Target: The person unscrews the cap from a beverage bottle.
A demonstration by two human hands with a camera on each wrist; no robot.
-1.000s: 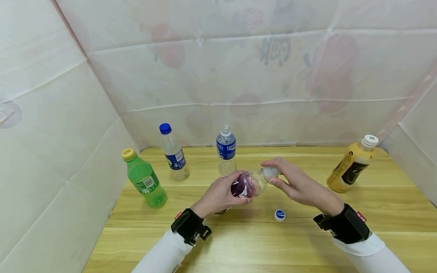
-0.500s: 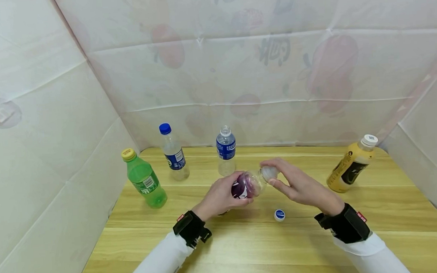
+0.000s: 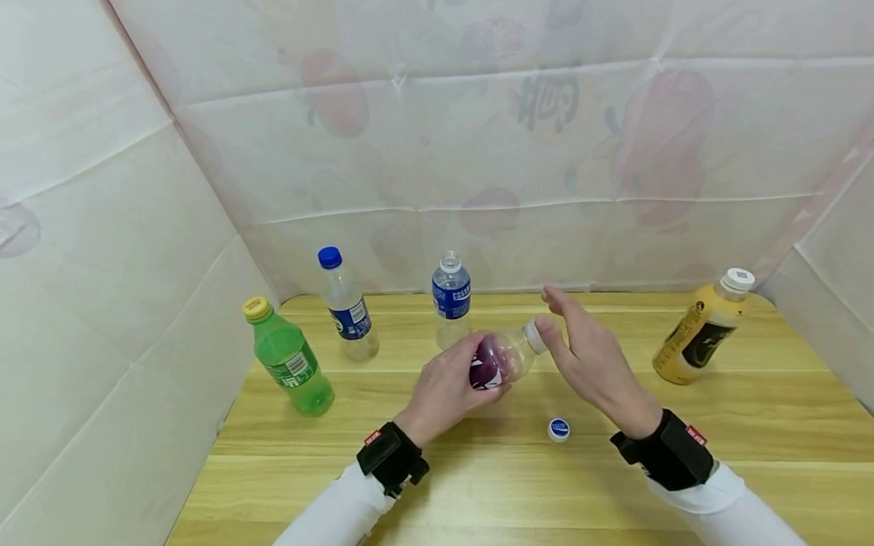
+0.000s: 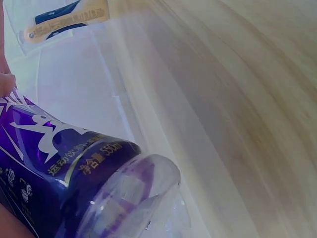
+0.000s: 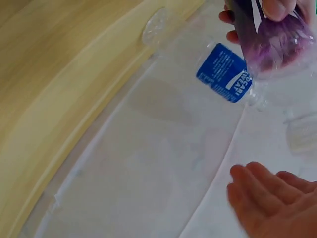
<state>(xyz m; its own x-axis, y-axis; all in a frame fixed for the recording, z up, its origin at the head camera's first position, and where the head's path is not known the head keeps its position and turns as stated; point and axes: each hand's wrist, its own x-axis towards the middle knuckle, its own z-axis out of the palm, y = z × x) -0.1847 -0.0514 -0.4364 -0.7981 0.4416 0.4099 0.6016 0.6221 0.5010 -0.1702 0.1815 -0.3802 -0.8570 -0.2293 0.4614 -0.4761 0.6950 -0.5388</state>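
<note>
My left hand (image 3: 444, 389) grips a clear bottle with a purple label (image 3: 491, 363), tilted with its neck up to the right. On its neck sits a whitish cap (image 3: 535, 337). Beside that cap is my right hand (image 3: 596, 363), fingers extended and thumb spread, holding nothing. The right wrist view has the fingers of the right hand (image 5: 277, 203) apart from the cap (image 5: 303, 134). In the left wrist view the purple label (image 4: 54, 153) and clear base fill the lower left. A loose blue and white cap (image 3: 558, 430) lies on the table below the hands.
Behind the held bottle stands an uncapped blue-labelled bottle (image 3: 452, 295). To the left are a blue-capped clear bottle (image 3: 350, 316) and a green bottle (image 3: 292, 361) with a yellow cap. A yellow bottle (image 3: 699, 332) stands at the right. Pale sheeting (image 3: 415, 157) surrounds the wooden table (image 3: 496, 503).
My right hand has let go of the bottle's cap and its fingers have spread out. My left hand has turned the bottle slightly, its neck now pointing more upward.
</note>
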